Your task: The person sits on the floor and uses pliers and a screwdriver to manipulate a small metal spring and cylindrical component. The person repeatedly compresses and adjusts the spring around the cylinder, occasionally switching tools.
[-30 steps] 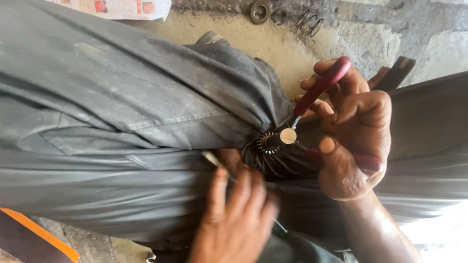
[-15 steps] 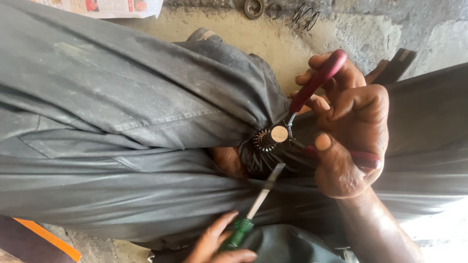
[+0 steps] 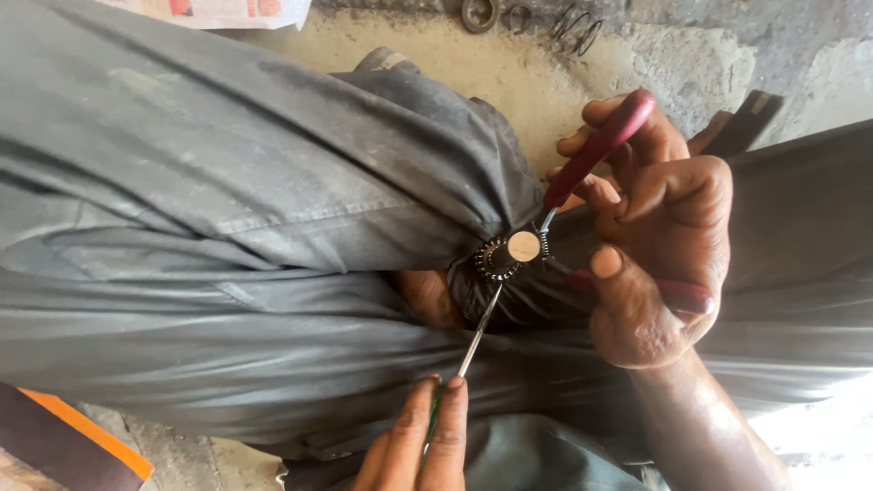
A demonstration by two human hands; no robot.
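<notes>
A small toothed metal gear with a pale round hub, wedged between grey-trousered knees, is clamped by red-handled pliers in the right hand at three o'clock, while a thin steel screwdriver, pinched in the left hand's grip at six o'clock, could be slipped off the hub into the thigh if levered too hard.

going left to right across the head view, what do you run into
orange-edged board → grey trousers → left hand → screwdriver → small toothed gear → red-handled pliers → right hand
</notes>
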